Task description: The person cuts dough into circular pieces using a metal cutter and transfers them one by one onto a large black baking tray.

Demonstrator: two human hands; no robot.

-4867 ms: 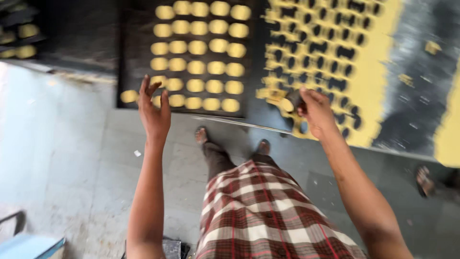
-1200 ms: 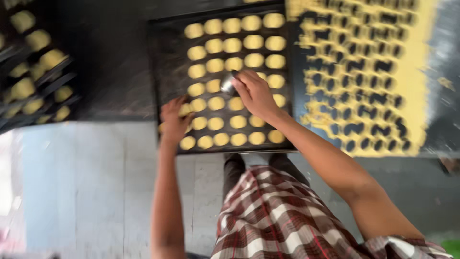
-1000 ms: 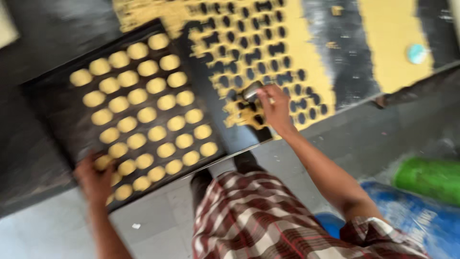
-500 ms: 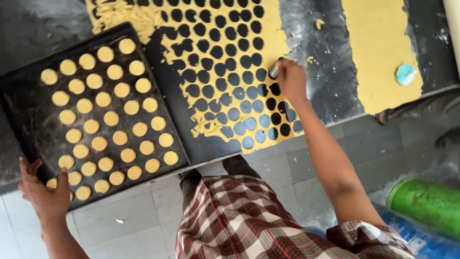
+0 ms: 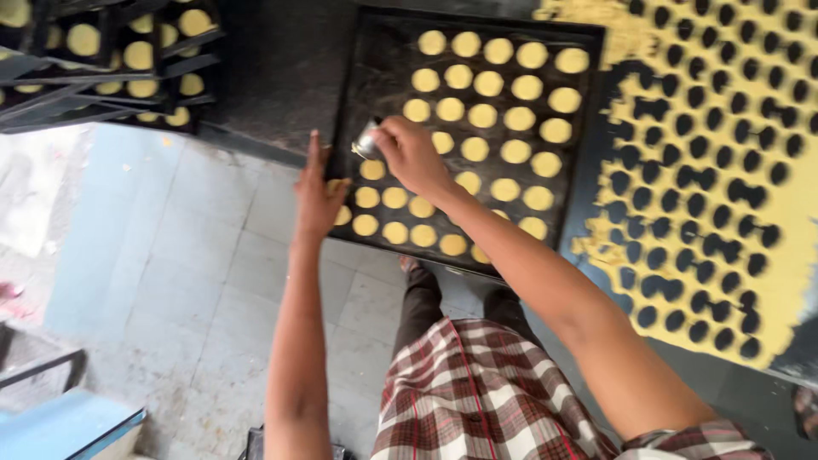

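Note:
A black baking tray [image 5: 366, 68] lies on a dark counter with several round yellow dough discs [image 5: 515, 115] set in rows. My right hand [image 5: 413, 153] is over the tray's left part, shut on a small round metal cutter [image 5: 368, 140]. My left hand [image 5: 317, 198] rests at the tray's near-left corner, fingers pointing up along its edge, holding nothing. To the right spreads a yellow rolled dough sheet [image 5: 792, 213] full of round cut-out holes.
A dark metal rack [image 5: 102, 94] at the upper left holds more trays of yellow discs. Below is a grey tiled floor [image 5: 196, 281] with my legs and checked shirt [image 5: 477, 400]. A blue object [image 5: 60, 426] sits at the bottom left.
My right hand has come from the cut dough sheet back over the tray's left side with the cutter. My left hand has moved up onto the tray's near-left corner. The view swung left.

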